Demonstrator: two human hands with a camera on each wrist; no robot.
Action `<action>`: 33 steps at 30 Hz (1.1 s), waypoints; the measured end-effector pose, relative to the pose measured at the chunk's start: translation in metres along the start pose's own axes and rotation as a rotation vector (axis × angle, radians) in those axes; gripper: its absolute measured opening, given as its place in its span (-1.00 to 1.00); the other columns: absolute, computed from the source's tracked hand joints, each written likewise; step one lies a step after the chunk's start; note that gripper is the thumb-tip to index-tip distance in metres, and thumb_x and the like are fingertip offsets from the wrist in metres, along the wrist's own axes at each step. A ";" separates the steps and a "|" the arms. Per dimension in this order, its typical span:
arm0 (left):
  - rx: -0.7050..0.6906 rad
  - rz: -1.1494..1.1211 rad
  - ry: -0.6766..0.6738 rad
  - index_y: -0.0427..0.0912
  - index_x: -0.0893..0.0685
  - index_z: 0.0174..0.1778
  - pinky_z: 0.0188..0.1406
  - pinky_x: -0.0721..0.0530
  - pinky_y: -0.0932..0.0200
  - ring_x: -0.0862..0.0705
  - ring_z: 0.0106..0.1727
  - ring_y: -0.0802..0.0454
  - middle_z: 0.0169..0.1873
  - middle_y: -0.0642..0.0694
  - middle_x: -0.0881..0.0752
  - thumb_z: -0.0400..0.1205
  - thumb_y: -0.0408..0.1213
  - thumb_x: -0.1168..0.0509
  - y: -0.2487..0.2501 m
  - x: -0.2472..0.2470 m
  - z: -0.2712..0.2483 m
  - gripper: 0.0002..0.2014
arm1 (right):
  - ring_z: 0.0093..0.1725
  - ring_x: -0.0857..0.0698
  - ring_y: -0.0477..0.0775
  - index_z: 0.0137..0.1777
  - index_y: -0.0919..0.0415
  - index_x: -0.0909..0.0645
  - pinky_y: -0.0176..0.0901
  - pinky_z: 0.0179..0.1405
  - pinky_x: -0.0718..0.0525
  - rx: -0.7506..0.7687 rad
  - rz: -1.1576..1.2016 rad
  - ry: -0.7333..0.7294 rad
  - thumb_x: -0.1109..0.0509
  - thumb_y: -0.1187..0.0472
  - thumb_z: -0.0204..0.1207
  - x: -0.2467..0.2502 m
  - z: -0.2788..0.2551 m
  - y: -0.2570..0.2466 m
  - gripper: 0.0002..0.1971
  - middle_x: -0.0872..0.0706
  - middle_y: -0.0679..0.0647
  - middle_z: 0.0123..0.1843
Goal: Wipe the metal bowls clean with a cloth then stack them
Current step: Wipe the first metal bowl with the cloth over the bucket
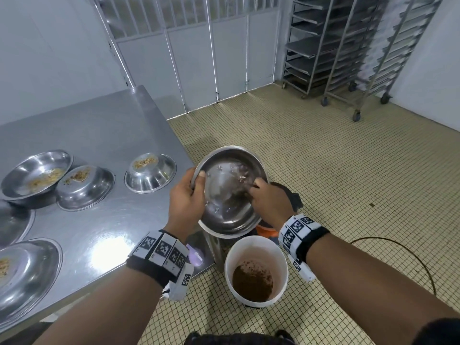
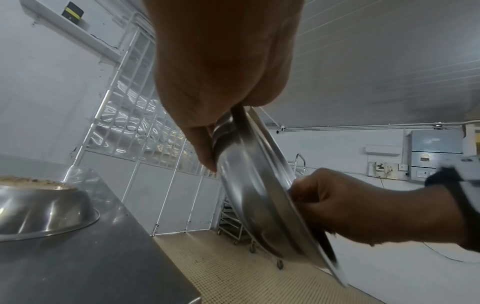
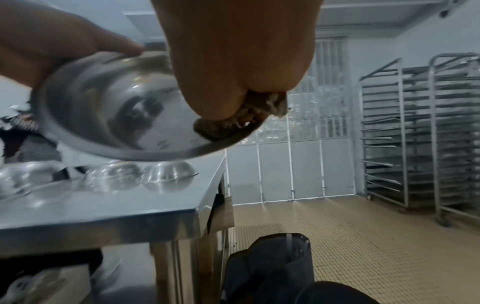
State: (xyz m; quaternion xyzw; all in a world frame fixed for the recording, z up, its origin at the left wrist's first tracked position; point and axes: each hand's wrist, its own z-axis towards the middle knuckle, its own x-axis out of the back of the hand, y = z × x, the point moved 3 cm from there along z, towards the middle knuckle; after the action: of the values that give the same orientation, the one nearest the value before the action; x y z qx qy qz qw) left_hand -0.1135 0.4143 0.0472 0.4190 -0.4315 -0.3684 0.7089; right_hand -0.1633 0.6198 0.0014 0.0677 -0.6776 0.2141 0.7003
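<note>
My left hand (image 1: 185, 195) grips the left rim of a metal bowl (image 1: 224, 207), thumb inside, tilted toward me past the table's right edge, above a white bucket (image 1: 256, 250). In the left wrist view the bowl (image 2: 249, 195) shows edge-on. My right hand (image 1: 270, 199) holds a brownish cloth (image 3: 241, 121) bunched in its fingers and presses it against the bowl's (image 3: 116, 111) inner wall at the right rim. Several other metal bowls with food crumbs sit on the steel table: one (image 1: 150, 173) nearest, two more (image 1: 84, 188) (image 1: 37, 174) to its left.
The white bucket holds brown waste. Behind it stands a black-lined bin (image 3: 270, 267). More bowls (image 1: 25, 275) lie at the table's (image 1: 99, 135) near left. Wheeled tray racks (image 1: 348, 46) stand at the far right on the tiled floor; a cable (image 1: 410, 255) loops to my right.
</note>
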 end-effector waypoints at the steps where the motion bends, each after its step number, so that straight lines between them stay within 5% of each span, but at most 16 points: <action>1: -0.006 -0.004 0.009 -0.02 -0.77 0.17 -0.26 -0.59 0.51 -0.70 -0.22 0.35 -0.19 0.00 -0.79 0.86 -0.16 -0.23 0.001 0.000 0.001 -0.81 | -0.09 -0.71 0.24 0.32 0.13 -0.68 0.04 -0.16 -0.64 0.015 -0.018 -0.030 -0.18 0.11 0.78 -0.004 -0.003 -0.001 -0.70 -0.60 0.12 0.24; 5: -0.004 -0.040 0.039 0.06 -0.75 0.26 -0.22 -0.65 0.48 -0.68 -0.21 0.33 -0.07 -0.26 -0.80 0.86 -0.13 -0.22 -0.001 0.002 0.004 -0.80 | 0.05 -0.74 0.25 0.26 0.14 -0.74 0.07 -0.08 -0.66 0.088 -0.061 -0.119 -0.22 0.07 0.78 -0.018 -0.009 -0.010 -0.70 -0.61 0.10 0.24; 12: -0.025 0.029 0.054 0.04 -0.73 0.34 -0.15 -0.60 0.54 -0.73 -0.11 0.33 -0.08 -0.02 -0.82 0.87 -0.16 -0.21 -0.006 0.007 0.002 -0.77 | 0.09 -0.66 -0.02 0.32 -0.03 -0.76 -0.09 0.02 -0.59 0.244 0.141 -0.329 -0.28 -0.05 0.75 -0.010 -0.019 -0.006 -0.70 -0.63 -0.08 0.20; 18: -0.097 0.038 0.026 0.04 -0.74 0.22 -0.08 -0.66 0.37 -0.75 -0.06 0.13 -0.12 -0.02 -0.80 0.87 -0.16 -0.19 0.004 -0.003 0.002 -0.80 | 0.02 -0.72 0.10 0.28 0.02 -0.78 0.03 -0.02 -0.69 0.107 0.255 -0.045 -0.32 0.06 0.73 0.004 0.001 -0.001 -0.74 -0.65 -0.04 0.21; 25: -0.119 0.023 0.030 0.00 -0.75 0.27 -0.04 -0.70 0.22 -0.77 -0.05 0.05 -0.13 -0.04 -0.79 0.87 -0.12 -0.19 0.006 -0.007 0.006 -0.77 | 0.18 -0.74 0.10 0.43 -0.30 -0.65 0.03 0.12 -0.72 0.232 0.237 -0.161 -0.24 -0.18 0.75 -0.022 -0.012 -0.019 -0.68 -0.63 -0.13 0.47; 28: -0.136 0.036 0.051 -0.04 -0.75 0.27 -0.13 -0.65 0.29 -0.74 -0.13 0.05 -0.17 -0.08 -0.77 0.88 -0.16 -0.20 0.000 -0.004 0.004 -0.77 | 0.19 -0.72 0.13 0.49 -0.16 -0.64 0.05 0.11 -0.70 0.264 0.156 -0.198 -0.24 -0.11 0.76 -0.024 -0.019 -0.016 -0.64 -0.61 -0.09 0.44; 33: -0.133 0.098 0.080 0.03 -0.73 0.33 0.03 -0.76 -0.13 -0.75 -0.05 -0.02 -0.13 -0.03 -0.77 0.88 -0.08 -0.17 -0.014 -0.004 0.006 -0.74 | 0.13 -0.72 0.09 0.35 0.05 -0.75 -0.05 0.04 -0.63 0.231 0.093 -0.255 -0.22 -0.10 0.77 -0.034 -0.037 0.002 -0.62 -0.59 -0.06 0.32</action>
State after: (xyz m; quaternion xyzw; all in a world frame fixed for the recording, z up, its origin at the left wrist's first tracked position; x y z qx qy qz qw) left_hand -0.1229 0.4108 0.0354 0.3639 -0.3972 -0.3441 0.7690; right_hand -0.1301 0.6284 -0.0349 0.1430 -0.7343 0.3123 0.5855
